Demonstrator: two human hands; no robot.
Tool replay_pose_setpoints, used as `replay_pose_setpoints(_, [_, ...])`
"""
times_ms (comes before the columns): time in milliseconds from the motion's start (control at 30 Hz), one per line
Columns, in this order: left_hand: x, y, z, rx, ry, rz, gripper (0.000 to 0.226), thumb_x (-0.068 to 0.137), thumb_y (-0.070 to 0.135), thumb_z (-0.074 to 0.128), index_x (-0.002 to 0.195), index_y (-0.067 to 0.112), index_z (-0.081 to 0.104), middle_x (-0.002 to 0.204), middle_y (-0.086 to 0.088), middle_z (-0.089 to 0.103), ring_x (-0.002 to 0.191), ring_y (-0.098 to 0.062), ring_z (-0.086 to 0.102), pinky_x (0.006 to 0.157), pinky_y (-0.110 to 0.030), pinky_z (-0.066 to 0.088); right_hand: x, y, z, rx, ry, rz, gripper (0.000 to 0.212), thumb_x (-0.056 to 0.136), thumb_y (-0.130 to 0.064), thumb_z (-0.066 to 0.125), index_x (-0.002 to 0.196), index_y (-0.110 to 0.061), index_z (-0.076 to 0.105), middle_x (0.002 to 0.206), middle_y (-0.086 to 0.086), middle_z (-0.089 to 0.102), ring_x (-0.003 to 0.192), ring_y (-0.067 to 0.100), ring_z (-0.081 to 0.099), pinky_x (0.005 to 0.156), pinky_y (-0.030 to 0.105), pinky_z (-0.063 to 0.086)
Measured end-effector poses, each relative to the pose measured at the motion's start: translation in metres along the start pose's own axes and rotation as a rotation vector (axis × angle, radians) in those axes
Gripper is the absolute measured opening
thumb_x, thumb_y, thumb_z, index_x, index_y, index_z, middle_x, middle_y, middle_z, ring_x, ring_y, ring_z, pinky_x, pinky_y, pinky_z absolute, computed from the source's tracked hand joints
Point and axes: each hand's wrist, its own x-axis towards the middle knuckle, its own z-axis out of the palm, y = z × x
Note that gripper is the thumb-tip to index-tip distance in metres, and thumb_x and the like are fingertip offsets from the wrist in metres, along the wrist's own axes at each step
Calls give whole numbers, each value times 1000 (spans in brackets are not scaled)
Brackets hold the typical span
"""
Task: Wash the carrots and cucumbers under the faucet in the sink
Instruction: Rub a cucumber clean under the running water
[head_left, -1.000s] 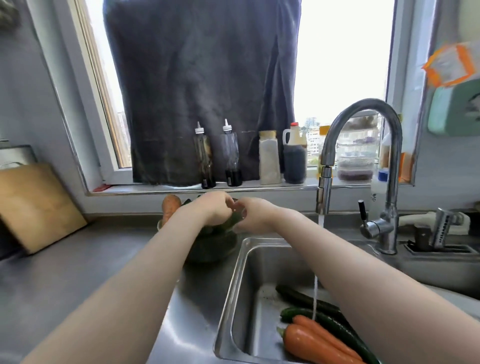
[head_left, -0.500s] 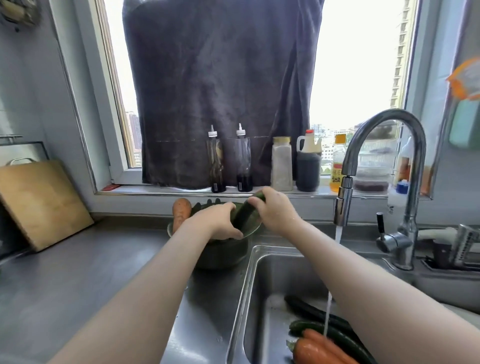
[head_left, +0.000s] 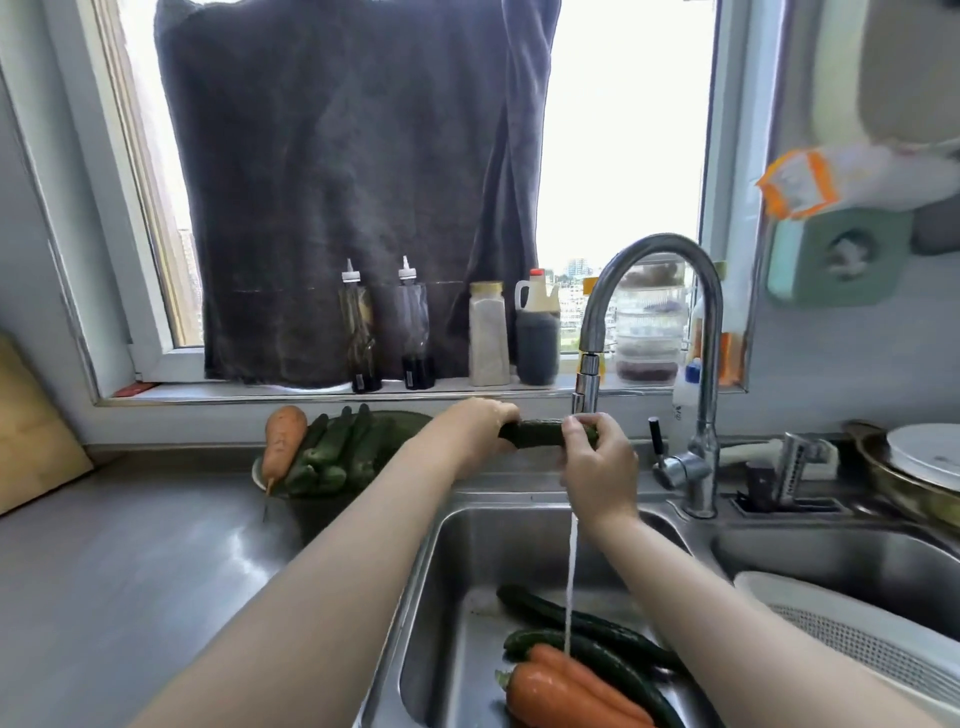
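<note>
A dark green cucumber (head_left: 535, 432) is held level just under the faucet (head_left: 589, 374) spout, over the left sink basin (head_left: 447, 613). My left hand (head_left: 475, 431) grips its left end and my right hand (head_left: 597, 462) grips its right end. A thin stream of water (head_left: 570, 582) falls past my right hand onto the vegetables in the basin: two cucumbers (head_left: 582, 631) and two carrots (head_left: 566, 691). Behind the basin, a bowl (head_left: 258, 475) holds several cucumbers (head_left: 337, 447) and one carrot (head_left: 281, 439).
Sauce bottles (head_left: 415, 332) and jars line the windowsill in front of a dark hanging towel (head_left: 353, 182). A wooden board (head_left: 31, 436) leans at the left. A white colander (head_left: 857, 639) sits in the right basin, and a pan with a plate (head_left: 919, 462) stands at far right.
Both hands lifted a cucumber out of the bowl and carried it right, from over the bowl to under the faucet spout. The camera view shifted slightly.
</note>
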Motion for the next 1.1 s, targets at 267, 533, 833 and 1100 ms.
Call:
replay_pose_setpoints(267, [14, 52, 33, -22, -90, 151, 32, 95, 30, 71, 126, 23, 66, 114, 0, 67, 99, -21, 63, 87, -35, 55, 2, 27, -54, 62, 208, 243, 21, 99, -18, 52, 80, -11, 60, 72, 2, 59, 71, 19, 53, 60, 31, 38])
replay_pose_setpoints(533, [25, 42, 122, -354, -374, 42, 20, 93, 35, 71, 109, 23, 69, 104, 0, 73, 97, -20, 70, 94, -44, 56, 13, 73, -63, -21, -231, 294, 14, 93, -24, 72, 88, -11, 67, 70, 6, 67, 55, 22, 57, 54, 33, 47])
replay_pose_setpoints(833, [20, -1, 192, -1086, -537, -48, 38, 96, -9, 55, 126, 14, 56, 123, -15, 73, 117, -31, 70, 99, -47, 56, 11, 105, -53, 61, -706, 425, 26, 88, 1, 74, 112, -6, 67, 80, 16, 66, 49, 16, 58, 46, 26, 49])
replay_pose_setpoints(1100, [33, 2, 236, -1310, -422, -88, 40, 104, 25, 60, 140, 15, 46, 108, -13, 75, 109, -37, 72, 102, -58, 53, 2, 132, -44, 19, -554, 340, 22, 81, -6, 84, 98, -10, 71, 75, 7, 64, 59, 14, 62, 54, 29, 53])
